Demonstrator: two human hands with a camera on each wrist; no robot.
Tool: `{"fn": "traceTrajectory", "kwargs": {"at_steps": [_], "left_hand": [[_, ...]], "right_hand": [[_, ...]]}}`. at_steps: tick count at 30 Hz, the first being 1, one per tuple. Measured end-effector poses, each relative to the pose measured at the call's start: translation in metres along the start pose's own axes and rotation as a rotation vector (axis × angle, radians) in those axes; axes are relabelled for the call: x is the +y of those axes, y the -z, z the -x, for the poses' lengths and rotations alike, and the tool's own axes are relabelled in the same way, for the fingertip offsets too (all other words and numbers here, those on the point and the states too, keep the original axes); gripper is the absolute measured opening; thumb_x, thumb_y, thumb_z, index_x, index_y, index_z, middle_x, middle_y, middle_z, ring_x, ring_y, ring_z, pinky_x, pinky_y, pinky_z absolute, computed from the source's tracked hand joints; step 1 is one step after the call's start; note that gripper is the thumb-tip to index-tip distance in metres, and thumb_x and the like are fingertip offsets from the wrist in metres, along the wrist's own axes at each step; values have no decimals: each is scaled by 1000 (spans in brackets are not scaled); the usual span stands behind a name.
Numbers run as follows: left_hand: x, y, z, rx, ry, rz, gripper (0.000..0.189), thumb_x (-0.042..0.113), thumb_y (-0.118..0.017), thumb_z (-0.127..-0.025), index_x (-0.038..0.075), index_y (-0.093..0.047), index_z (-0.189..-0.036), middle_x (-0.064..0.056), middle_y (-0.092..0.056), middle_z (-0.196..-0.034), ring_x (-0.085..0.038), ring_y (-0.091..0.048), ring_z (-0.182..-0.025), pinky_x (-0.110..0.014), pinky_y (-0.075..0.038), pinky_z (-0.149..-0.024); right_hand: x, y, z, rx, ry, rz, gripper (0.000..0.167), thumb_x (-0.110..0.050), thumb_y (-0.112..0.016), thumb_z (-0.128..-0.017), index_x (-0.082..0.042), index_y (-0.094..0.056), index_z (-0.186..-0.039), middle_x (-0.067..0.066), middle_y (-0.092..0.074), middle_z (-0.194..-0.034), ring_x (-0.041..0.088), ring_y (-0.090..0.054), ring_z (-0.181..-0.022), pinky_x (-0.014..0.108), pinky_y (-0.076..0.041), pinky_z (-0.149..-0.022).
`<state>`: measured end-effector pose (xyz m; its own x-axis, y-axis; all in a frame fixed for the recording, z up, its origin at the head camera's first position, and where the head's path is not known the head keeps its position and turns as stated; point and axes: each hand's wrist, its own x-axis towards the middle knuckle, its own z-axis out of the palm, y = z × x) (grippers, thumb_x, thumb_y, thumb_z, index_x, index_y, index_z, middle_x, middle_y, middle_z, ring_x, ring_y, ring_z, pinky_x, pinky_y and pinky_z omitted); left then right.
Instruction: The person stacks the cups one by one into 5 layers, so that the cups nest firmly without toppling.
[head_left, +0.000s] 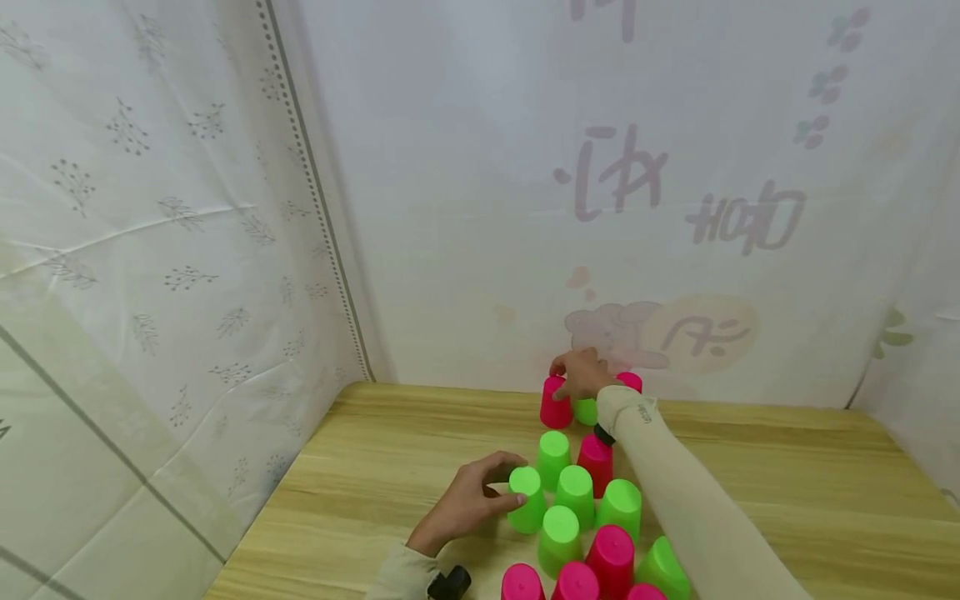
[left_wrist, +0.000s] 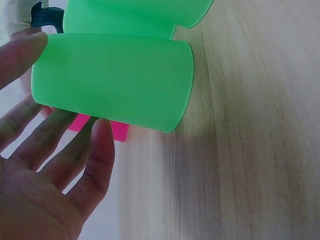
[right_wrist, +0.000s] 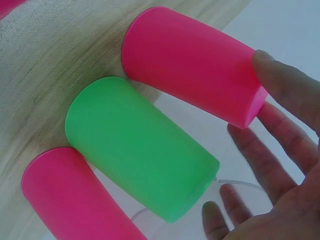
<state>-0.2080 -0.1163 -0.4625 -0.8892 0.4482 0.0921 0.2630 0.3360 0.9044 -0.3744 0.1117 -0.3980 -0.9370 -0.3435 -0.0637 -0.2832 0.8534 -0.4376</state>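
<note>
- A pink cup (head_left: 556, 407), upside down, sits in the right hand (head_left: 585, 373), thumb on one side near its top and fingers on the other.
- A green cup (head_left: 527, 504), also upside down, is held in the left hand (head_left: 468, 498) between thumb and fingers.
- Under the right hand, just beside its cup, stands a second green cup (head_left: 586, 412); another pink cup (head_left: 629, 382) is past that hand's wrist.
- Right of the left hand, more green and pink cups (head_left: 611, 557) stand inverted and close together, some nearer the body than that hand.
- Beneath both hands is the wood-grain table (head_left: 390, 467).
- Beyond the right hand hangs a pale printed cloth (head_left: 465, 208).
</note>
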Motion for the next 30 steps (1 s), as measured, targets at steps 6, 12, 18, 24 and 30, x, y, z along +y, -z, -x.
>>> {"fn": "traceTrajectory", "kwargs": {"at_steps": [6, 12, 18, 24, 30], "left_hand": [[0, -3, -2, 0, 3, -6, 38, 21, -75, -91, 16, -62, -127, -7, -71, -124, -30, -66, -120, -26, -57, -84], [-1, -5, -3, 4, -23, -27, 42, 16, -77, -88, 13, -62, -128, -9, -71, -124, -31, -67, -119, -25, -57, -82], [-2, 1, -5, 18, -42, -69, 41, 19, -78, -88, 13, -62, -126, -8, -71, -123, -31, -68, -117, -26, -57, -81], [-5, 19, -9, 50, -24, -91, 43, 20, -77, -89, 12, -61, -128, -10, -69, -126, -33, -66, -119, -28, -56, -84], [-9, 36, -18, 90, -7, -121, 48, 19, -76, -90, 7, -59, -133, -13, -68, -129, -33, -65, -120, -34, -58, -87]], "right_hand": [[-2, 5, 3, -20, -29, 16, 40, -20, -80, -84, -9, -67, -121, 15, -65, -124, 40, -44, -125, 59, -36, -101], [-2, 14, 7, -37, -6, 18, 46, -18, -79, -85, -6, -65, -127, 18, -64, -128, 40, -48, -124, 56, -42, -103], [4, 32, 13, -53, 78, -3, 48, -16, -77, -87, 0, -62, -129, 22, -64, -132, 38, -58, -122, 47, -52, -102], [15, 50, 25, -50, 135, -12, 50, -17, -74, -88, 1, -59, -132, 23, -62, -135, 41, -57, -127, 50, -50, -105], [23, 67, 46, -30, 159, -7, 50, -18, -75, -88, -2, -59, -133, 21, -62, -136, 42, -55, -129, 55, -48, -106]]}}
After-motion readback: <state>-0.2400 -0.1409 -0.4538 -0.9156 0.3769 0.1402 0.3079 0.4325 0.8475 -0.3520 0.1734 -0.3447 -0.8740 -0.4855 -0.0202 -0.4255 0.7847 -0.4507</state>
